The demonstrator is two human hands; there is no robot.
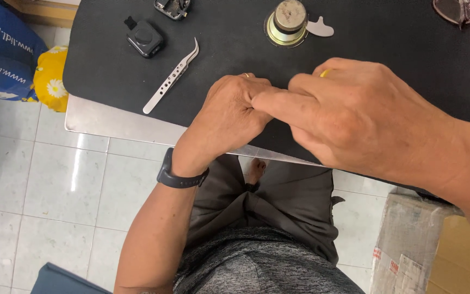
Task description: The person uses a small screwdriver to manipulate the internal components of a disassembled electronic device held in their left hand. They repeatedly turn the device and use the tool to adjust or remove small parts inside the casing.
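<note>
Right now both hands meet over the near edge of the black-matted counter (110, 65). The right hand (354, 117) is curled with its fingers pressed together around a small yellow object (326, 72), of which only a sliver shows above the knuckles. The left hand (229, 117), wearing a ring and a dark wristband, is closed in a loose fist touching the right thumb; whether it grips anything I cannot tell. It looks like fine pinch work in progress, calling for a steady, small grip. Toward the far left of the counter lie slim silver perforated tweezers (171, 83), beside a small black square box (144, 37). At the far edge stands a round brass-coloured metal speaker part (285, 23).
</note>
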